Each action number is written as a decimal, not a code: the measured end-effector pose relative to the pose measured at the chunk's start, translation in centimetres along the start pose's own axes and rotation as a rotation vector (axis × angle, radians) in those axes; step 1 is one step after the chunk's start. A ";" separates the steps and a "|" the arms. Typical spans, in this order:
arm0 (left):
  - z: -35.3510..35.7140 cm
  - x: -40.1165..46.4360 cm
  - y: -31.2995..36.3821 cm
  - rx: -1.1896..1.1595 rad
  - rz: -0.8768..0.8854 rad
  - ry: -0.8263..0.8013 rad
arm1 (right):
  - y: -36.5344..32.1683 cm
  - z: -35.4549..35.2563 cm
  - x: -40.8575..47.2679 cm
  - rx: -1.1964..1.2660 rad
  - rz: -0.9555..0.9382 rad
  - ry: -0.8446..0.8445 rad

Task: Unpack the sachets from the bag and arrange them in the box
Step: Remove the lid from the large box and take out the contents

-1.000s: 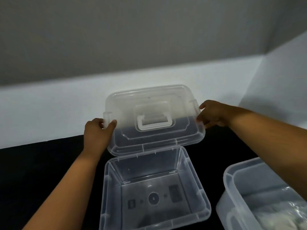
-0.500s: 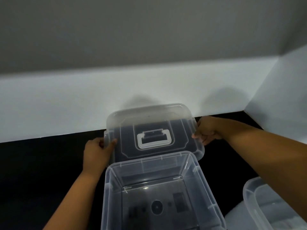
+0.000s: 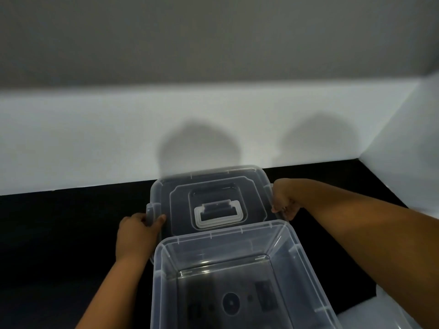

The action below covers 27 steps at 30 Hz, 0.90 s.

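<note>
Black counter (image 3: 59, 233), white wall behind: left hand (image 3: 136, 233) and right hand (image 3: 283, 201) both grip the clear plastic lid (image 3: 213, 186) behind the open clear plastic box (image 3: 237, 276); the moulded marks on the box floor are unreadable.

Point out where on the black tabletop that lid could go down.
Bare black table lies left of the left hand, and behind the lid toward the white wall. The open box fills the near middle; the right hand crowds the lid's right.

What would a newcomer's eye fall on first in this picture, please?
Probably the clear lid with its white handle, held at its two ends by the left hand and right hand over the black table. Next, the open clear box in front of it, with no sachets in it.
</note>
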<state>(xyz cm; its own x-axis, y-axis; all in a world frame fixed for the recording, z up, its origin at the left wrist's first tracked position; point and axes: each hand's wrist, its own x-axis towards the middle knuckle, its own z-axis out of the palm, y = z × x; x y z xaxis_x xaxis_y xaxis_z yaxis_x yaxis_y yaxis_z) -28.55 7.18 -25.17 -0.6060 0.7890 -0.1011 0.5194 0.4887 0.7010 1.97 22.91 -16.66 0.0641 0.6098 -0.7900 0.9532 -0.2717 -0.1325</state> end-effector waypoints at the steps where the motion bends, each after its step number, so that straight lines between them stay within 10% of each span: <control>1: 0.0 0.1 -0.1 0.009 -0.009 -0.002 | -0.1 0.0 0.2 -0.003 0.000 0.008; 14: -2.6 -1.3 3.3 0.250 -0.054 -0.012 | -0.7 -0.9 -5.1 -0.321 -0.137 0.214; 27: -5.8 -16.0 25.6 0.206 0.556 0.012 | 12.9 -6.0 -22.8 0.005 -0.536 0.377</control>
<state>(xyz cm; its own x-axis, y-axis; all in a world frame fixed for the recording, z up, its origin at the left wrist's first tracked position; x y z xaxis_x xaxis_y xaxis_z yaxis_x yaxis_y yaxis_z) -9.08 4.89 -1.52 -0.2157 0.9436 0.2512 0.8664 0.0663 0.4949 14.58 10.03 3.23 -0.3200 0.8804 -0.3501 0.8805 0.1399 -0.4529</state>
